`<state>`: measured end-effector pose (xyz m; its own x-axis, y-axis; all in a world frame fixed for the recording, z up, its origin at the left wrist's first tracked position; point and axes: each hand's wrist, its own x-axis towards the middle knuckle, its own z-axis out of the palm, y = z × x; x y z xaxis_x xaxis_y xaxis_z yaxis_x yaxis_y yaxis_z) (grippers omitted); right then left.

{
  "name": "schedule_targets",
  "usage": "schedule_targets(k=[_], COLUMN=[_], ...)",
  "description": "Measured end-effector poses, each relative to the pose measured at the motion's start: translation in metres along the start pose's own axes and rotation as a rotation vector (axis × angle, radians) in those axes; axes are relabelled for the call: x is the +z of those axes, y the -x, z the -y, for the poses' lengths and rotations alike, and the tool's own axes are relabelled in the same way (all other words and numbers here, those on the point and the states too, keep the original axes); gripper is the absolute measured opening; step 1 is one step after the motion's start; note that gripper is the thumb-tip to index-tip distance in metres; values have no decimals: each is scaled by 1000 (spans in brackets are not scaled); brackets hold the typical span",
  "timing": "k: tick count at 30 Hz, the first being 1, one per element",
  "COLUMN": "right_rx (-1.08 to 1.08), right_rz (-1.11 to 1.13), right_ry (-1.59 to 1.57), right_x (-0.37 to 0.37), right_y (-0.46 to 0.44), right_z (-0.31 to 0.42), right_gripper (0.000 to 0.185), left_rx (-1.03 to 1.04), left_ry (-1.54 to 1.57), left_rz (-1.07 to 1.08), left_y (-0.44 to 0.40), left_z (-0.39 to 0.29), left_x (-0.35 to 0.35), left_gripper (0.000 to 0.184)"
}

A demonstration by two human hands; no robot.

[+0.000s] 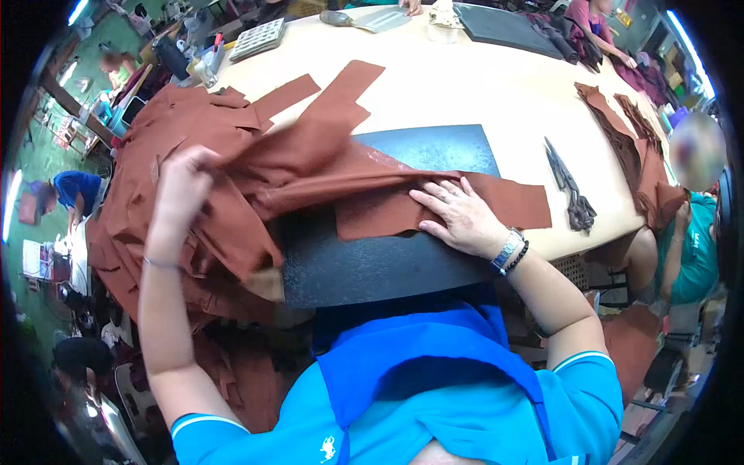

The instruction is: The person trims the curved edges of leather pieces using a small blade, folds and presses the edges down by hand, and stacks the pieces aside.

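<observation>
Reddish-brown fabric (310, 167) stretches across a dark board (364, 267) on the table. My left hand (186, 182), slightly smeared by motion, is raised at the left with its fingers closed on a lifted part of this fabric. Folds run from there toward my right hand (459, 213), which lies flat with fingers spread, pressing a brown fabric panel (515, 201) against the board. Under and beside my left hand is a heaped pile of the same brown cloth (147, 186), hanging over the table edge. Dark-handled scissors (570, 186) lie to the right of my right hand.
Along the pale table's (418, 81) far side are a wide-bladed tool (372, 19), a second dark board (508, 32) and a pale gridded tray (258, 39). More brown pieces (620, 139) hang at the right edge near a seated person (690, 240). Other people work around the room.
</observation>
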<state>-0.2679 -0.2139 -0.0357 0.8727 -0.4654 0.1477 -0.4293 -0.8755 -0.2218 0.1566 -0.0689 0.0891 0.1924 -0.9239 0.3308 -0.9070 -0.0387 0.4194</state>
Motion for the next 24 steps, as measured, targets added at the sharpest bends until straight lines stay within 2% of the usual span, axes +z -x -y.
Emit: schedule_targets(k=[1, 3, 4, 5, 6, 7, 8, 9, 10, 11, 12, 13, 15, 16, 17, 18, 21, 23, 24], right_rx=[16, 106, 167, 222, 277, 333, 303, 236, 72, -124, -75, -27, 12, -60, -81, -125, -389, -348, -296], right_rz=[-27, -36, -45, -27, -10, 6, 28, 42, 20, 19, 192, 370, 221, -55, -153, -99, -153, -42, -82], right_ry=[10, 32, 97, 129, 163, 197, 163, 64, -70, -303, -537, -769, -791, -584, -294, -212, 15, 18, 111], right_x=[1, -2, -4, -7, -9, -11, -15, -19, -23, -21, -34, -48, -50, -40, -36, -20, 37, 50, 49], right_y=[5, 15, 20, 25, 26, 26, 25, 22, 19, 13, 4, -10, -46, -63, -78, -99, -135, -136, -134], right_z=[-4, -11, -9, -3, 7, 19, 36, 53, 66, 69, 71, 67, 38, 23, 10, -5, -15, -12, -18], right_gripper=[56, 58, 64, 66, 68, 70, 71, 68, 64, 58, 53, 48, 37, 32, 31, 41, 58, 72, 78], left_rx=[-35, -93, -237, -216, -291, -229, -100, 0, 162, 398, 420, 412, 305, 286, 224, 202, 225, 240, 198], left_ry=[8, -379, -454, -462, -839, -733, -745, -584, -225, -302, -74, -56, -89, -154, -165, -166, -179, -91, -124], left_rz=[-42, -258, -350, -448, -561, -630, -645, -591, -481, -409, -241, -89, 118, 169, 251, 283, 402, 479, 534], left_y=[-21, -49, -57, -64, -57, -55, -50, -37, -25, -7, 18, 48, 100, 115, 125, 134, 136, 127, 119], left_z=[53, 98, 137, 205, 166, 137, 97, 24, -28, -55, -95, -119, -151, -157, -161, -159, -148, -143, -140], left_x=[-20, -72, -98, -123, -121, -111, -90, -56, -20, 17, 54, 87, 134, 149, 162, 177, 188, 180, 172], left_gripper=[32, 23, 26, 42, 60, 69, 70, 62, 47, 37, 36, 36, 51, 56, 61, 63, 71, 74, 79])
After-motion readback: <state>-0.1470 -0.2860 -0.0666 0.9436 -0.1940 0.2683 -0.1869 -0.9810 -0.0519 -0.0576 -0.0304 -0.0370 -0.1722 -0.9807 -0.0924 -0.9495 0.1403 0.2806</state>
